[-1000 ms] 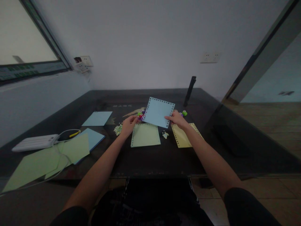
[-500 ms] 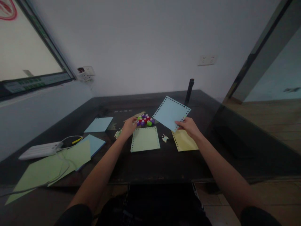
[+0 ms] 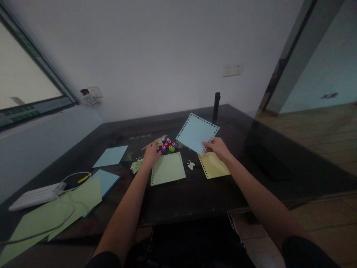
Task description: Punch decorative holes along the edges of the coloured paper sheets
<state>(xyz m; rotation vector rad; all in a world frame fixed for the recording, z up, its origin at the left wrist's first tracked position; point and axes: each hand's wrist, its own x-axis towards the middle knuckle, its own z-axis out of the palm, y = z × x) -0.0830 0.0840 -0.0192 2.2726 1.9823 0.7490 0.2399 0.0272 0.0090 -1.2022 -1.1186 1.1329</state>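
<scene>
Light-blue punched sheet (image 3: pixel 197 133) is raised above the dark table (image 3: pixel 195 201), tilted with one corner up, and rows of small holes show along its edges. The right hand (image 3: pixel 218 148) grips it near its lower right edge, thumb on the near face and the other fingers mostly hidden behind the paper. Beneath that hand lies a yellow punched sheet (image 3: pixel 213 167), partly covered from view by the raised paper and the hand. The left hand (image 3: pixel 151 154) is at the left side of a cluster of small red, green and purple eyed toys (image 3: pixel 169 143); its fingers are bent toward them, but whether they close on one I cannot tell. Just nearer the person lies a pale-green punched sheet (image 3: pixel 169 169), with a small heap of paper bits (image 3: pixel 191 165) between it and the yellow one. A larger heap of bits (image 3: pixel 136 166) sits left of the left hand. Farther left are a flat blue sheet (image 3: pixel 111 156), a blue stack (image 3: pixel 107 180) partly under plain green sheets (image 3: pixel 75 204), and a white device (image 3: pixel 35 197) with a cable. Behind the raised sheet stands a black upright stick (image 3: pixel 216 106).
</scene>
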